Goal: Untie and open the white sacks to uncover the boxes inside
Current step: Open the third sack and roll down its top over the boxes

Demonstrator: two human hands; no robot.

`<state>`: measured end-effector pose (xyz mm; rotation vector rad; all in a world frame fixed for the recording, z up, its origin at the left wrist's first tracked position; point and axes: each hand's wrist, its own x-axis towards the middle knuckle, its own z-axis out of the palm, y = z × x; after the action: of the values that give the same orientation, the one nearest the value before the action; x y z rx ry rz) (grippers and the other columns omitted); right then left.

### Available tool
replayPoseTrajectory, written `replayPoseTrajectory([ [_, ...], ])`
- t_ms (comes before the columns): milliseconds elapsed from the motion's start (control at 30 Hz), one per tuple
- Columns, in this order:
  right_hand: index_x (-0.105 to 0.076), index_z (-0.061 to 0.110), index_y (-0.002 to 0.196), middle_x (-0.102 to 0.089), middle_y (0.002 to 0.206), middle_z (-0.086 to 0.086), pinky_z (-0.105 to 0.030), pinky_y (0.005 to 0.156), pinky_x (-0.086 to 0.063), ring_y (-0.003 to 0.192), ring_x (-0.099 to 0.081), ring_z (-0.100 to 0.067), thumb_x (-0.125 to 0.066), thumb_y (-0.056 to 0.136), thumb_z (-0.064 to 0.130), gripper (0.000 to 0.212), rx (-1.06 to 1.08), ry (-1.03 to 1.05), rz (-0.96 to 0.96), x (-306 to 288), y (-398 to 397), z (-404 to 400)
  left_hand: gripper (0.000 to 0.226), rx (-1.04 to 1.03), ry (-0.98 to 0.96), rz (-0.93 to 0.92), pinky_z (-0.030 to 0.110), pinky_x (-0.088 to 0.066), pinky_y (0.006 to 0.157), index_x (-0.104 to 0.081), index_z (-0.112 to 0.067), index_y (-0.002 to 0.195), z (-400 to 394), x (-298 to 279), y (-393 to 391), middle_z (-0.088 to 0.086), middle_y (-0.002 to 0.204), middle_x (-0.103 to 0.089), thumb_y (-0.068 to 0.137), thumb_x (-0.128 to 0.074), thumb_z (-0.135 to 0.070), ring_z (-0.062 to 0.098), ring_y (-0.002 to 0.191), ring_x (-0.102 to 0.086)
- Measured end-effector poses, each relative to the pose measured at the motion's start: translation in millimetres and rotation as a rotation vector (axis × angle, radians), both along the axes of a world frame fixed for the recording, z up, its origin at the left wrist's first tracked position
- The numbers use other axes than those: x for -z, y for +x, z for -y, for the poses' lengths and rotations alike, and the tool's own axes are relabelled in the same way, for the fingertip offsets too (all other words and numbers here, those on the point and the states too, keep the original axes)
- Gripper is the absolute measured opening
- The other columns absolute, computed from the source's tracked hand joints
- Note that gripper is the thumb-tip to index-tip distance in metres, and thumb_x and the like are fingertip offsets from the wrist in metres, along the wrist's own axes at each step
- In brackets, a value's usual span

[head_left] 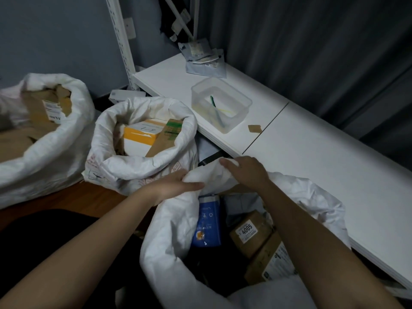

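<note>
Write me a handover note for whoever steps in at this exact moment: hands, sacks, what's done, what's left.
Left hand: grips the far rim of the nearest sack.
Right hand: grips the same bunched rim beside it.
Nearest sack: mouth already open, rim half rolled; a blue packet and a brown box labelled 4005 show inside.
Middle sack: open, rim rolled down, yellow and white box uncovered.
Far left sack: open, cardboard boxes showing.
White table at right holds a clear tub.
Left: probably finish rolling down the nearest sack's rim.
</note>
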<state>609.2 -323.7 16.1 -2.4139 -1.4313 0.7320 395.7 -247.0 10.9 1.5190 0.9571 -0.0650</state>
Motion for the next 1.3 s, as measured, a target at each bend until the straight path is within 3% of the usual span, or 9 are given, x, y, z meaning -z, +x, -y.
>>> replayPoseTrajectory([
  [133, -0.068, 0.017, 0.099, -0.068, 0.104, -0.011, -0.041, 0.092, -0.044, 0.1, -0.059, -0.029, -0.039, 0.094, 0.06, 0.052, 0.027, 0.123, 0.17, -1, -6, 6, 0.077, -0.019, -0.161, 0.009, 0.037, -0.047, 0.1, -0.056, -0.023, 0.127, 6, 16, -27, -0.009, 0.116, -0.067, 0.062, -0.078, -0.058, 0.011, 0.107, -0.063],
  [233, -0.055, 0.016, 0.13, -0.055, 0.126, -0.014, -0.041, 0.095, -0.039, 0.113, -0.048, -0.033, -0.05, 0.096, 0.035, 0.04, 0.004, 0.232, 0.329, -5, -15, 15, 0.071, -0.086, 0.124, -0.048, 0.034, -0.046, 0.096, -0.052, -0.022, 0.124, 13, 18, -27, -0.009, 0.117, -0.061, 0.066, -0.076, -0.057, 0.012, 0.106, -0.058],
  [333, -0.058, 0.013, 0.119, -0.056, 0.112, -0.006, -0.034, 0.084, -0.045, 0.099, -0.052, -0.019, -0.055, 0.091, 0.015, 0.028, -0.018, 0.499, 0.082, -26, -56, 47, 0.081, -0.116, 0.303, -0.042, 0.037, -0.044, 0.097, -0.042, -0.019, 0.133, 19, 14, -21, -0.006, 0.126, -0.053, 0.069, -0.07, -0.06, 0.014, 0.112, -0.052],
  [433, -0.065, 0.014, 0.101, -0.061, 0.093, 0.002, -0.023, 0.073, -0.043, 0.084, -0.054, -0.01, -0.051, 0.093, 0.026, 0.021, -0.22, 0.574, -0.076, -38, -118, 101, 0.09, -0.147, 0.257, -0.03, 0.035, -0.046, 0.095, -0.036, -0.014, 0.14, 22, 7, -11, 0.0, 0.135, -0.05, 0.069, -0.064, -0.061, 0.017, 0.116, -0.05],
  [667, -0.031, 0.019, 0.14, -0.032, 0.139, -0.002, -0.032, 0.086, -0.042, 0.124, -0.039, -0.019, -0.052, 0.077, 0.074, 0.086, 0.07, 0.227, 0.009, -32, -186, 125, 0.039, -0.419, -0.298, 0.087, 0.038, -0.047, 0.083, -0.042, -0.001, 0.132, 40, -39, 20, 0.013, 0.1, -0.054, 0.096, -0.048, -0.011, 0.025, 0.089, -0.054],
  [800, -0.024, 0.012, 0.143, -0.027, 0.141, -0.009, -0.034, 0.088, -0.044, 0.122, -0.043, -0.028, -0.064, 0.085, 0.035, 0.074, 0.167, 0.29, 0.076, -16, -184, 121, 0.036, -0.545, -0.341, 0.166, 0.028, -0.042, 0.058, -0.041, 0.005, 0.132, 51, -45, 31, 0.009, 0.079, -0.047, 0.097, -0.043, -0.003, 0.017, 0.066, -0.045],
  [933, -0.042, 0.019, 0.139, -0.049, 0.134, -0.002, -0.023, 0.091, -0.038, 0.118, -0.05, -0.02, -0.06, 0.08, 0.007, 0.062, 0.248, 0.483, -0.094, -23, -144, 139, 0.053, -0.67, -0.256, 0.308, 0.037, -0.052, 0.075, -0.044, -0.008, 0.137, 48, -37, 33, 0.016, 0.12, -0.058, 0.087, -0.056, 0.005, 0.03, 0.098, -0.059],
  [1133, -0.048, 0.023, 0.138, -0.063, 0.11, -0.002, -0.013, 0.073, -0.029, 0.098, -0.058, -0.017, -0.053, 0.083, 0.016, 0.055, 0.199, 0.474, 0.027, -10, -126, 167, 0.054, -0.796, -0.258, 0.419, 0.035, -0.051, 0.082, -0.042, -0.008, 0.14, 58, -35, 40, 0.012, 0.135, -0.051, 0.09, -0.061, -0.007, 0.029, 0.111, -0.056],
  [1300, -0.067, 0.018, 0.101, -0.051, 0.089, -0.001, -0.022, 0.054, -0.039, 0.074, -0.05, -0.014, -0.042, 0.076, 0.02, 0.035, -0.065, 0.492, 0.448, 0, -123, 159, 0.068, -0.467, -0.044, 0.035, 0.031, -0.051, 0.069, -0.028, -0.009, 0.145, 109, -28, 25, 0.013, 0.142, -0.039, 0.092, -0.052, -0.045, 0.03, 0.113, -0.05],
])
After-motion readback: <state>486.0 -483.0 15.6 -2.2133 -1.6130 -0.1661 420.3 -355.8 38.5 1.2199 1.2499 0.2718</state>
